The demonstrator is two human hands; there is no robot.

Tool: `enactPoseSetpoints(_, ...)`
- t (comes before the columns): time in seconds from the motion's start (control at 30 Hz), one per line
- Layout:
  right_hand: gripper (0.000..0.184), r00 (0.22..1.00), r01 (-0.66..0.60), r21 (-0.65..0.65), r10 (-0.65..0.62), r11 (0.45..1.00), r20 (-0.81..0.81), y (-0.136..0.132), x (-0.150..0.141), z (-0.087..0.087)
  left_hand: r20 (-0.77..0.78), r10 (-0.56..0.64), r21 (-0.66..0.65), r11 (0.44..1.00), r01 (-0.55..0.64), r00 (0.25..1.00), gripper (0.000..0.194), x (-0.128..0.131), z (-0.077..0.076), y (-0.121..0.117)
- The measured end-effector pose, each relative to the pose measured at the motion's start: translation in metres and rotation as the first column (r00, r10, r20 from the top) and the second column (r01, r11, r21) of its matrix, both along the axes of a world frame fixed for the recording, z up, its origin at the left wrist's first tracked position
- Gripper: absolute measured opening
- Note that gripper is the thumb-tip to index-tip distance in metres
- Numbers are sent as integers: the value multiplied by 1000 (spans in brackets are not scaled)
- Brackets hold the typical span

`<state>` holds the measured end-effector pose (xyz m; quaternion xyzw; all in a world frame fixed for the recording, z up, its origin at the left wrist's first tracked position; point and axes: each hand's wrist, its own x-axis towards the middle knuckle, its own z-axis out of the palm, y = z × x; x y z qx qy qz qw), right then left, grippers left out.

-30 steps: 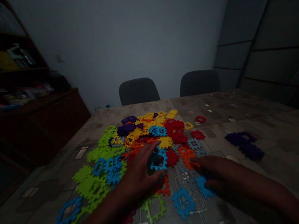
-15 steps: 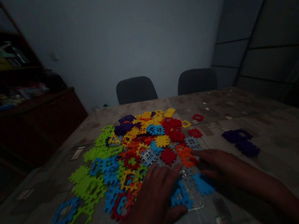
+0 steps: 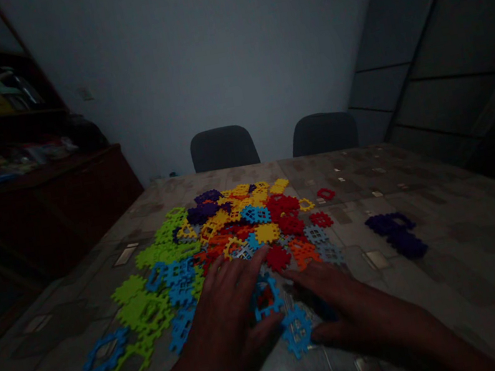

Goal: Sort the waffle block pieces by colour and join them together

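The blue frame piece [image 3: 276,294] lies between our grips, just beside the left hand [image 3: 227,306]; another blue piece [image 3: 297,330] sits by the thumb of the right hand [image 3: 339,293]. Both grips look released, fingers spread (contact underneath is hidden). Low, light fingertips should stop notched edges snagging. Beyond our grips, a colourful heap [image 3: 267,233] covers part of the desk [image 3: 420,172].

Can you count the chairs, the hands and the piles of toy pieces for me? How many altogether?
Chairs: 2 (left chair, right chair)
Hands: 2 (left hand, right hand)
Piles: 2 (big colourful pile, small purple pile)
Total: 6
The pieces overlap too much to count singly.
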<state>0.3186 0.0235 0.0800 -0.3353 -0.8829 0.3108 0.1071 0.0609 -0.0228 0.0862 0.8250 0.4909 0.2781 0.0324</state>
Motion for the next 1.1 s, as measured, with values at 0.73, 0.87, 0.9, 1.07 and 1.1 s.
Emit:
enactPoseSetpoints(0.73,109,986,-15,100,-2,995,164,0,17,-28,-189,-129,-210,974,88,973,86,36,-64,-27)
enactPoseSetpoints(0.87,104,990,-34,42,27,999,137,-5,13,-15,-92,-116,-214,972,94,989,71,29,-51,-27)
enactPoseSetpoints(0.9,104,989,-27,27,23,999,146,-6,12,-14,-54,-98,-206,975,85,994,59,24,-45,-24)
enactPoseSetpoints(1.07,101,983,21,-43,-13,999,182,-6,13,-8,-81,107,-120,986,-116,991,27,-16,-9,14)
enactPoseSetpoints(1.1,97,985,33,-40,-26,999,173,-5,13,-6,-143,138,-115,981,-155,980,27,-23,-4,24)
